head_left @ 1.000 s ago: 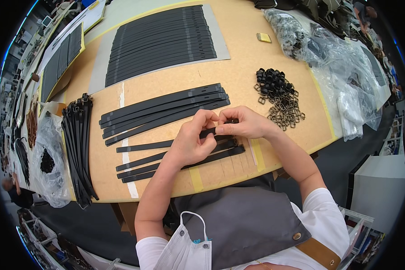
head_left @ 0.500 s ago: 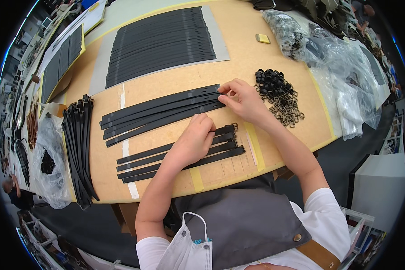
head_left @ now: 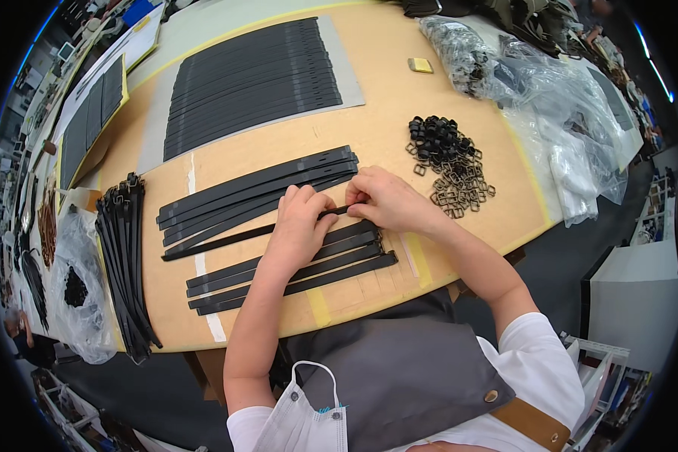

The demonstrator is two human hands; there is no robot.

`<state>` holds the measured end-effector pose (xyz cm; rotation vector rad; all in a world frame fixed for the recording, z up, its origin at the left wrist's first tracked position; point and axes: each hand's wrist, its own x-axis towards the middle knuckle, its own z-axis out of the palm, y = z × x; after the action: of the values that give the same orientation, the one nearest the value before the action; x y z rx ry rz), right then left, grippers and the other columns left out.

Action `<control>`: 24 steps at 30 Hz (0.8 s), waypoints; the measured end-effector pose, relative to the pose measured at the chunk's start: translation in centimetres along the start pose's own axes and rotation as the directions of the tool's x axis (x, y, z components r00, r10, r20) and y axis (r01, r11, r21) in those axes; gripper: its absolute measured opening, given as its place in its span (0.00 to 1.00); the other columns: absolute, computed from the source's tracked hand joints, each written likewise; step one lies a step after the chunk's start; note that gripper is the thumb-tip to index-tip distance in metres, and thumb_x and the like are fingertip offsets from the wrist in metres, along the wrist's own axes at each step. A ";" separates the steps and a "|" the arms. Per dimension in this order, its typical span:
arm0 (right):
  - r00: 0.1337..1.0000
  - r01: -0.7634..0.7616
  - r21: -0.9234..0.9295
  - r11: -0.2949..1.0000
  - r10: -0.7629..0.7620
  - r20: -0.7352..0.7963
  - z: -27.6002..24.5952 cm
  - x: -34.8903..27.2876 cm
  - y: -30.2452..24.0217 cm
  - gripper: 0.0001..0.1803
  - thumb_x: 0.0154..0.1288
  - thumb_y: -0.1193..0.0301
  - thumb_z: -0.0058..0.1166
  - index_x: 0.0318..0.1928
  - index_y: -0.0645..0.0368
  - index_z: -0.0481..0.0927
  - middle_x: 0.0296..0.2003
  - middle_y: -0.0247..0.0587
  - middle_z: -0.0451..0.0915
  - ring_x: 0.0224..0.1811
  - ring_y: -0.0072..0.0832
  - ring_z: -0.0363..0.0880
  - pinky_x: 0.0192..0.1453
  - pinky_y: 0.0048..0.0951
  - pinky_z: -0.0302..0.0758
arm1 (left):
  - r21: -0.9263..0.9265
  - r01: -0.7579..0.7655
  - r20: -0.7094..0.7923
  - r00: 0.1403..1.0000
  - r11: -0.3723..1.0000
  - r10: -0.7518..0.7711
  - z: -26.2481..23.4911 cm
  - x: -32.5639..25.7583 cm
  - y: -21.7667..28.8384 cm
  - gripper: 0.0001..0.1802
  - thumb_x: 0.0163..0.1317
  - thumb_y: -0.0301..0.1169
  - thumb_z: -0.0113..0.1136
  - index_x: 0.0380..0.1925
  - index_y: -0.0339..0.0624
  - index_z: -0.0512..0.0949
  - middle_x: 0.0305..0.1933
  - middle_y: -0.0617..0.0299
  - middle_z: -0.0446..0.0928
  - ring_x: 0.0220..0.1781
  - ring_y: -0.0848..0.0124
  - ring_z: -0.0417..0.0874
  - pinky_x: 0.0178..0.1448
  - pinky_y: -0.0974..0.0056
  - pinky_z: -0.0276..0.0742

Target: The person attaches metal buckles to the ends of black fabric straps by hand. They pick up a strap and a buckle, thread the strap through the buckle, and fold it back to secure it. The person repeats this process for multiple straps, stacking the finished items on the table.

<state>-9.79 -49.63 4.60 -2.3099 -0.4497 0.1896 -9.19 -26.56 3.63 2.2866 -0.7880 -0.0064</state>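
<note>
A narrow black strap runs slantwise across the board, and both my hands grip it toward its right end. My left hand pinches it between thumb and fingers. Just to the right, my right hand holds the end, whose tip is hidden by the fingers. Behind it lies a fanned stack of black straps. In front, several straps with buckles lie side by side, partly covered by my left forearm. Right of my right hand sits a pile of metal buckles with black loops behind it.
A wide row of black straps lies on a grey sheet at the back. Buckled straps are bunched at the left edge beside a clear plastic bag. Plastic bags crowd the right side; a small yellow-and-grey block lies nearby.
A strap has been drawn from the fanned stack toward me, and both hands now hold it. My right hand came nearer and leftward; my left hand moved left. The view shifted slightly.
</note>
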 end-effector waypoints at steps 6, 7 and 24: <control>0.905 -0.241 0.065 0.968 0.248 -0.346 -6.8 -1.6 1.6 0.09 0.69 0.73 0.67 0.45 0.65 0.86 0.33 0.42 0.87 0.35 0.27 0.85 0.44 0.30 0.81 | -0.125 0.068 0.041 0.997 0.990 -0.064 -1.0 0.1 -0.2 0.08 0.65 0.25 0.70 0.41 0.37 0.81 0.36 0.57 0.81 0.40 0.62 0.81 0.46 0.61 0.78; 0.860 -0.284 0.099 0.954 0.299 -0.412 -8.1 -2.3 2.4 0.10 0.69 0.73 0.66 0.47 0.65 0.86 0.33 0.42 0.88 0.34 0.26 0.85 0.43 0.30 0.81 | -0.180 0.117 0.061 0.992 0.977 -0.108 -1.2 0.1 0.0 0.08 0.66 0.25 0.69 0.42 0.36 0.82 0.37 0.56 0.83 0.39 0.63 0.83 0.44 0.62 0.79; 0.960 -0.245 0.222 0.944 0.268 -0.077 -5.9 -1.5 3.6 0.10 0.63 0.74 0.67 0.43 0.64 0.87 0.29 0.34 0.85 0.32 0.14 0.80 0.41 0.22 0.80 | -0.343 0.043 -0.032 0.998 0.938 -0.057 -1.6 0.2 1.3 0.13 0.66 0.27 0.72 0.49 0.37 0.84 0.36 0.59 0.85 0.36 0.73 0.83 0.41 0.67 0.79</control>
<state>-8.69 -56.39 6.16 -2.1504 -0.0676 0.2290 -9.35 -26.41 5.62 1.9685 -0.6498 -0.1111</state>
